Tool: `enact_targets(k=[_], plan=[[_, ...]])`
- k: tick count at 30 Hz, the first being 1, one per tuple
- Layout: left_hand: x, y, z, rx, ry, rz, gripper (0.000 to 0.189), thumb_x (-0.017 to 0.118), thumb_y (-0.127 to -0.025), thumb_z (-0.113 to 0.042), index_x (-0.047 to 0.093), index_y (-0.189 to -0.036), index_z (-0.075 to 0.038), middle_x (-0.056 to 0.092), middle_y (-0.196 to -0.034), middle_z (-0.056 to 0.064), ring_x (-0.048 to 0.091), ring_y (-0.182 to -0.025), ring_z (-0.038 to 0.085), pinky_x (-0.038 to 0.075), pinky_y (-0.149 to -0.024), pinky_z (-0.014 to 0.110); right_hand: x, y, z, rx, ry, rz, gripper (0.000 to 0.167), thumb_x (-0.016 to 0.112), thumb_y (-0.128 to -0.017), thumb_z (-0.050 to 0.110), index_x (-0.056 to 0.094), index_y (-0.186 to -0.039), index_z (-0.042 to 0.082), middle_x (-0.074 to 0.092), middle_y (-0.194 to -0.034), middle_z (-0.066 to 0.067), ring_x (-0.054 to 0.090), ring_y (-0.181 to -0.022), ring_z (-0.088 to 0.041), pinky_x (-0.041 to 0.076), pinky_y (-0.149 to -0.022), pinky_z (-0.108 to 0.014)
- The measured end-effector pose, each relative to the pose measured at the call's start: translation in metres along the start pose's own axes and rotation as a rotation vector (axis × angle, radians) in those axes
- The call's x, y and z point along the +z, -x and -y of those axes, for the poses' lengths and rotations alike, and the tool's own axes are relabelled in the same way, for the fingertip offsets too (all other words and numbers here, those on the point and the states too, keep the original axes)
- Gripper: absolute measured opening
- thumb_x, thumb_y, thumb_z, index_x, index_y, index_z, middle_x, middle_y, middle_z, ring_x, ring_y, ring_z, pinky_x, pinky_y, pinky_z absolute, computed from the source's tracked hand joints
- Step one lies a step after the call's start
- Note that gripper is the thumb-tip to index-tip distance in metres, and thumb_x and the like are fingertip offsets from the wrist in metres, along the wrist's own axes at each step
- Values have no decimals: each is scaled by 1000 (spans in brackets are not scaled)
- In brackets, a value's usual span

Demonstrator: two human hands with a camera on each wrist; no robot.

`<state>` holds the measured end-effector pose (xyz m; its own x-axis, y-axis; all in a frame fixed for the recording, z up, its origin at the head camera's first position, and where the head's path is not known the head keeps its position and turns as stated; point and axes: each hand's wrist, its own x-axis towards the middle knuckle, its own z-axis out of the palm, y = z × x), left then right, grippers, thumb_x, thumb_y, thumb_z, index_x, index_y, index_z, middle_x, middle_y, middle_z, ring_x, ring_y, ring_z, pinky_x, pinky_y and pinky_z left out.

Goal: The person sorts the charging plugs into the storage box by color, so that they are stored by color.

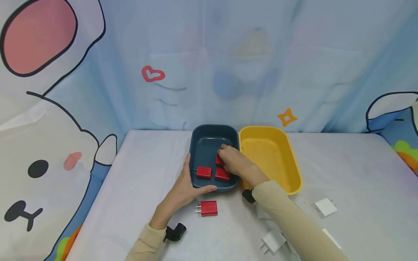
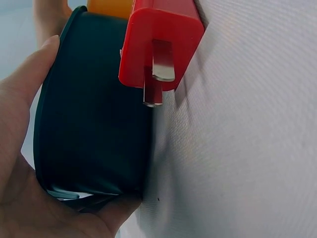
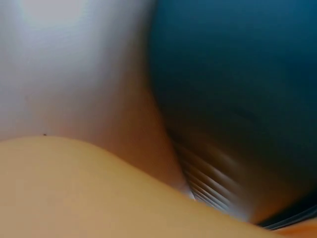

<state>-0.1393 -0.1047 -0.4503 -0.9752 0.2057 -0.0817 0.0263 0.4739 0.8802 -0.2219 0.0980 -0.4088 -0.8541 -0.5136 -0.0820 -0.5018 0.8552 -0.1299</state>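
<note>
Now, inside the blue tray (image 1: 207, 150), the right hand (image 1: 236, 161) has its fingers bent and pinches a red plug (image 1: 220, 160). That plug peeks out to the left of the fingers, and the hand hides the rest of it. The right wrist view is too blurry to show the pinch.

A second plug (image 1: 222, 174) lies in the tray just below the right hand's fingers, on the side near the person. A third plug (image 1: 204, 173) lies to the left of it, close to the left hand (image 1: 183, 188). The left hand is spread wide around the tray's near left corner, with fingers along one wall and the thumb along the other.

A fourth plug (image 1: 209, 208) lies on the white cloth (image 1: 156, 152), just past the left thumb, on the person's side. It is a shiny red block with soft corners and two flat silver prongs (image 2: 163, 62). All four look much alike. If they have any writing, it is too small to read.

To the right of the pinch, under the right wrist, is the yellow tray (image 1: 267, 156). White plugs (image 1: 325, 207) lie around the right sleeve (image 1: 294, 221).
</note>
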Motion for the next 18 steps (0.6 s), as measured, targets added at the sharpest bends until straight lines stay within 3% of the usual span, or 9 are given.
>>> enact_targets(k=[11,18], plan=[[-2,-1,1,-4,-8,-2,129,87,-83,-48,-4,-169,-18,15,-174,8,21,-157,34,30,-121,61,-3,2,2,-3,-35,-20,48,86,-88,12,67,-128,-6,62,-111,-19,63,-98,-28,61,-91,-37],[-1,-1,1,-19,-22,1,128,86,-83,-50,-3,-169,-17,17,-174,10,22,-156,36,31,-120,64,-25,26,11,-35,-144,-153,47,86,-88,13,68,-128,-5,61,-116,-20,64,-100,-29,62,-90,-39]])
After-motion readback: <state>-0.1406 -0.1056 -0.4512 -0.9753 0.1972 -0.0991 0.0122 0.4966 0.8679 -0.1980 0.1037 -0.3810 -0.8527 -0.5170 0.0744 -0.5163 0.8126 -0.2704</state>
